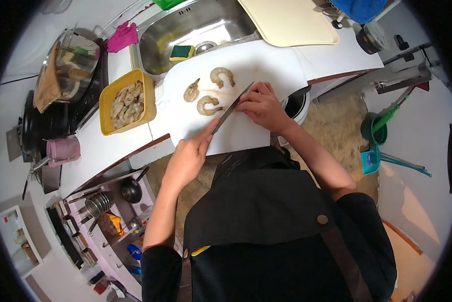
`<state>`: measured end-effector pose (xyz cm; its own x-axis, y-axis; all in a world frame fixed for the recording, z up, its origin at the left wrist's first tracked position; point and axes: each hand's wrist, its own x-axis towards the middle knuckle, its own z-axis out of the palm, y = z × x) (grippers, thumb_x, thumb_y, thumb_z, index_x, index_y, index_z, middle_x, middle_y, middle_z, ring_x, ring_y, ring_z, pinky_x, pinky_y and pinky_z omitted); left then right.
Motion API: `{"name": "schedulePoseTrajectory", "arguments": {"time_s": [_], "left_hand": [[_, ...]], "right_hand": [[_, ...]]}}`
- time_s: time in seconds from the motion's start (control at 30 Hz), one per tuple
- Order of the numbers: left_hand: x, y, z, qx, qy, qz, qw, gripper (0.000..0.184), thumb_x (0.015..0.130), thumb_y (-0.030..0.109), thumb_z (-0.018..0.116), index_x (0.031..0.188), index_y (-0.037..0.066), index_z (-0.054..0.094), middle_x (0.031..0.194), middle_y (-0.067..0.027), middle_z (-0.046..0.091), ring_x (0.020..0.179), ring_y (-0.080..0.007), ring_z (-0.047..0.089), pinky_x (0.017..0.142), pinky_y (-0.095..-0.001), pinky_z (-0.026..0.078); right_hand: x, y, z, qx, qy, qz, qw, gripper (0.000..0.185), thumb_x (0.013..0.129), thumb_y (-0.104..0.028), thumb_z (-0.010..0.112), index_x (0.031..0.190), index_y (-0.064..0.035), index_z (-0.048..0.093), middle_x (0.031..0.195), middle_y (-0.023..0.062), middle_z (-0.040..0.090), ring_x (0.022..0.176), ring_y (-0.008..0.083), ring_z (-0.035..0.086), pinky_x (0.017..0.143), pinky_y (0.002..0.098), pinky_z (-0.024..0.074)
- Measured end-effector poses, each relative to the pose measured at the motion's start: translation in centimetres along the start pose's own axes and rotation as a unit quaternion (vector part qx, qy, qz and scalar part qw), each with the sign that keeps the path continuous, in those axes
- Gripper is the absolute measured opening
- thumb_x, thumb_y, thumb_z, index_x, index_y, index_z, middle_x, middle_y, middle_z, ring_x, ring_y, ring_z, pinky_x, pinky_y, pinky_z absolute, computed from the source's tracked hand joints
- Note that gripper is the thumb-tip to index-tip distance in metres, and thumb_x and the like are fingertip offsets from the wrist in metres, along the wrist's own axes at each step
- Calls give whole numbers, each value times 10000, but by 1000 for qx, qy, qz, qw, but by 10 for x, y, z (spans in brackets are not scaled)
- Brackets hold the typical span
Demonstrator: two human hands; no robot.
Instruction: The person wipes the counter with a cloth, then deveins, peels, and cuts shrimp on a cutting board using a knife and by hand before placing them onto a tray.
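Observation:
My left hand (188,156) is closed round the handle end of a knife (229,113). The blade points up and to the right across the white cutting board (180,75). Beside the blade's upper part, my right hand (262,108) has its fingers pressed together; whatever is between them is hidden. Three grey curled shrimp lie on the board left of the knife: one (221,76) at the top, one (191,91) at the left and one (207,105) nearest the blade.
A yellow container (105,113) of shrimp stands left of the board. Behind it lie a metal sink (200,22) with a sponge (181,53) and a cream tray (291,22). A pink cup (63,151) stands at the left. Below the counter's right side is a bucket (300,108).

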<state>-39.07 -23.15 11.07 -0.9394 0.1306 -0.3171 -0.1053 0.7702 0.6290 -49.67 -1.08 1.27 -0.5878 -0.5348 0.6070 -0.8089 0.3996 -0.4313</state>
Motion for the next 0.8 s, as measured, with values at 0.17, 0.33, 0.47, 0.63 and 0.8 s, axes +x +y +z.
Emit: {"name": "schedulePoseTrajectory", "arguments": {"time_s": [0.17,0.33,0.47,0.63,0.8], "left_hand": [[-6,-14,-2,4,7,21,1000,436,997,126,465,1412,258,483,698,-175,528,564,-192,426,660,-331,460],[-21,-25,-10,-6,-39,-34,999,421,1014,176,466,1427,256,466,628,-92,431,553,-149,387,597,-297,427],[-28,-32,-30,-102,-101,-104,984,411,1030,220,451,1438,274,457,627,6,419,561,-83,390,549,-236,396],[-7,-5,-25,-101,-53,-43,993,417,1008,225,444,1423,203,469,622,-96,490,565,-185,455,647,-335,458],[22,3,-16,-24,-60,-12,998,428,983,180,452,1408,216,481,668,-191,531,584,-297,476,687,-376,460]], "right_hand": [[1,4,-1,-17,-2,-8,1000,202,645,-70,740,820,-167,710,947,-60,649,944,208,531,881,369,397],[3,6,-4,-4,-8,0,1000,160,671,-105,750,813,-166,709,909,-48,643,937,207,530,870,370,407],[0,12,-3,11,2,14,1000,134,702,-106,756,821,-146,709,888,-32,635,915,210,530,845,362,419],[-2,16,-6,11,-15,-5,1000,182,685,-64,758,851,-126,716,904,-25,633,900,221,532,831,361,426],[1,17,-6,28,-9,-19,999,231,661,-29,742,871,-123,722,917,-26,636,915,224,538,842,358,445]]}}
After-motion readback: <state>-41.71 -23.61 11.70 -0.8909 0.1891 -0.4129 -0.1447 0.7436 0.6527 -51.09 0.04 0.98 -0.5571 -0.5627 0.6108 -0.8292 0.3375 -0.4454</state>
